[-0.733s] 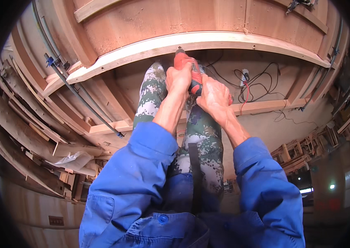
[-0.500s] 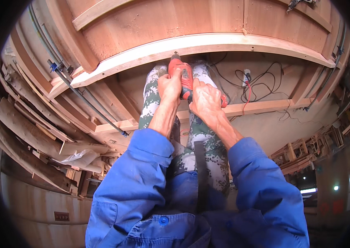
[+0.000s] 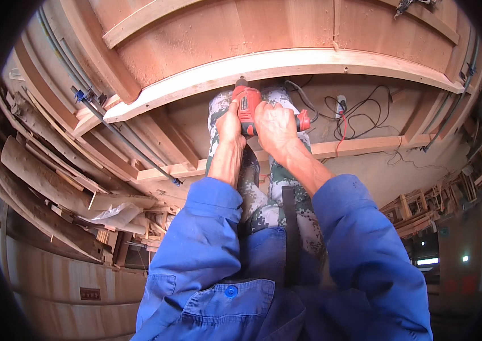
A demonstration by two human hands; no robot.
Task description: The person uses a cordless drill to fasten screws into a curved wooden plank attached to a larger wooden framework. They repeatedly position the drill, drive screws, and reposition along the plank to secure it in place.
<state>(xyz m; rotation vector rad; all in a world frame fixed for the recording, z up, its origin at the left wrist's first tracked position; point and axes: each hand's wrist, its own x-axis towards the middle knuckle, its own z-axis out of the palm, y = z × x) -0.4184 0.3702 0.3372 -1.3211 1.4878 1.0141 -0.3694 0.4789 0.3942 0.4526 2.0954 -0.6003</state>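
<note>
A red electric drill [image 3: 249, 103] is gripped in both of my hands, its dark chuck [image 3: 242, 82] against the near side of a long pale wooden beam [image 3: 207, 74]. No drill bit shows between chuck and wood. My left hand [image 3: 229, 129] is closed round the left side of the drill's body. Wrapped over the rear and the handle is my right hand [image 3: 276, 126], with the red handle end poking out on its right. A dark cord curves up from the handle toward the beam.
My legs in camouflage trousers [image 3: 225, 108] are under the drill. On the right, a black cable [image 3: 366, 116] lies coiled beside a white socket [image 3: 341, 102]. Long bar clamps [image 3: 118, 133] cross the frame at left and right. Rough boards [image 3: 42, 176] are stacked at far left.
The drill's handle has swung upward on the right, and my right hand has shifted up and left with it. The chuck stays at the beam. The view has shifted slightly.
</note>
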